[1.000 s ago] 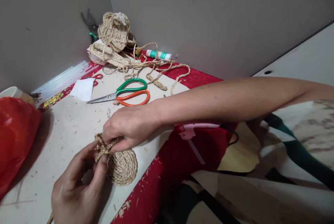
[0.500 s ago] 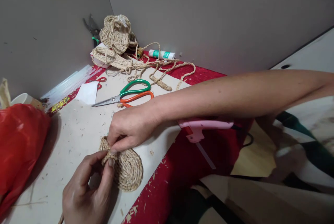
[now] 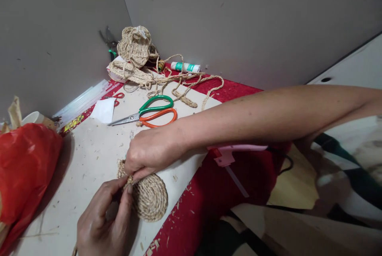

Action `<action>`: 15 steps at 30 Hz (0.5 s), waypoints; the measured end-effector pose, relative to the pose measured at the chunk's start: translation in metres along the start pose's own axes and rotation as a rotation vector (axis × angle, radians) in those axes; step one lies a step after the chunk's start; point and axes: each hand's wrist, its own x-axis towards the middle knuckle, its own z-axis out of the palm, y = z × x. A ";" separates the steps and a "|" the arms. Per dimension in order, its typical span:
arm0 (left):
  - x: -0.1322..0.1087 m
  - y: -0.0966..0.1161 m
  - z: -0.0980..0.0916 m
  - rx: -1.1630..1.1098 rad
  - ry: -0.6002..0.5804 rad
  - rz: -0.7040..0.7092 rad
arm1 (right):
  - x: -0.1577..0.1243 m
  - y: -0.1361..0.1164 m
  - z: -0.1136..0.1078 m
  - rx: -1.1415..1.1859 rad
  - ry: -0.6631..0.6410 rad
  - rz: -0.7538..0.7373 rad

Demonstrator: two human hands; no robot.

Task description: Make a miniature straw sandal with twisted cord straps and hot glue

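Note:
A coiled straw-rope disc (image 3: 151,199) lies flat on the pale board (image 3: 89,148), with a smaller loop of braided straw rope (image 3: 121,167) at its upper left. My left hand (image 3: 103,216) pinches the rope between thumb and forefinger at the disc's left edge. Right beside those fingertips, my right hand (image 3: 151,152) has its fingers closed on the same rope, reaching in from the right. Its fingertips are partly hidden behind the hand. Above my right hand rest scissors (image 3: 140,116) with one green and one orange handle, their blades pointing left.
A pink glue gun (image 3: 225,156) lies under my right forearm on the red cloth (image 3: 191,224). Bundled straw rope (image 3: 134,47), pruning shears (image 3: 108,41) and a white-green tube (image 3: 185,67) sit at the back. A red plastic bag (image 3: 26,168) and clear glue sticks (image 3: 83,99) are leftward.
The view has shifted slightly, so everything sits a little lower and to the right. My hands have drawn closer together at the rope, both still pinching it.

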 end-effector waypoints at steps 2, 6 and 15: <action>0.000 -0.001 -0.001 -0.031 -0.018 -0.012 | 0.000 0.000 0.001 -0.058 -0.019 -0.031; 0.001 0.000 -0.002 -0.101 -0.035 -0.057 | -0.001 -0.009 0.000 -0.276 -0.079 -0.014; 0.000 0.008 -0.002 -0.540 -0.087 -0.677 | -0.004 -0.019 0.015 -0.651 0.098 -0.191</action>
